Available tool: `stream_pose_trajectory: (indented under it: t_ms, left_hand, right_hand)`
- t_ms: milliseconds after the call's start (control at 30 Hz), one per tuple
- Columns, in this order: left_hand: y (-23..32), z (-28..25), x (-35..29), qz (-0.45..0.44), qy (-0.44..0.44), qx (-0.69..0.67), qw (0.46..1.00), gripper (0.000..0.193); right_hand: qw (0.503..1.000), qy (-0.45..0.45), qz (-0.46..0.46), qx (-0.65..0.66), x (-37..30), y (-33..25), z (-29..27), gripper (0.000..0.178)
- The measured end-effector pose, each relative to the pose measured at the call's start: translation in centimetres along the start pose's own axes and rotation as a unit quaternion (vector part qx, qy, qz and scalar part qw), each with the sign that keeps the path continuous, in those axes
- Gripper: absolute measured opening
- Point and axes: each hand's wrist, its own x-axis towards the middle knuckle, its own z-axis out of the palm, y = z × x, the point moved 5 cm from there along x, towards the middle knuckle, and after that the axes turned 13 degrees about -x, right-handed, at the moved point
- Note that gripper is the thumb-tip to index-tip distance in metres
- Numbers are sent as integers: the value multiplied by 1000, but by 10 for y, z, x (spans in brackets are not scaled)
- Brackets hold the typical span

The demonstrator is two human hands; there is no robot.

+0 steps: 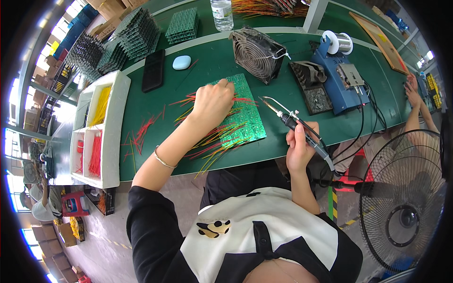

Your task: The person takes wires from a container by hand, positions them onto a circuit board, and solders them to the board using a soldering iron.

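Note:
My left hand [213, 104] is closed over a green circuit board [248, 120], its fingers pinched on red wires [244, 99] that stick out to the right beneath them. More red, yellow and black wires [212, 137] fan out leftward from the board's left side. In my right hand [301, 147] is a soldering iron [289, 121] with a thin solder feed tube along it. Its tip points up and left, just off the board's right edge and apart from the wires. The fingertips of my left hand are partly hidden.
Left of the board lie loose red wires [140, 132] and a white foam tray [120, 108] of sorted wires. A phone [153, 70], a small fan [258, 54], a blue solder-feeding machine [340, 80] and stacked boards [182, 26] stand farther back. A large fan [403, 203] is at right.

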Motion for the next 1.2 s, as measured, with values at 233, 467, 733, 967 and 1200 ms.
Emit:
stream_pose_trajectory:
  t_ms: [233,467,733,967,1200]
  left_hand:
    - [2,-1,7,3,-39,-1,999,12]
    - [4,-10,9,-13,-34,-1,999,14]
    - [-5,-92,-27,-91,150,-313,933,12]
    - [-33,-59,-50,-166,74,-508,842,6]
    - [-22,2,-33,-163,87,-401,897,12]
  right_hand:
    - [1000,1,3,8,-1,-1,-2,11]
    - [1000,-6,6,10,-1,0,-2,11]
    - [998,2,13,66,3,3,-4,13]
    - [997,3,44,65,11,4,2,12]
    - [998,-3,52,29,9,2,9,9]
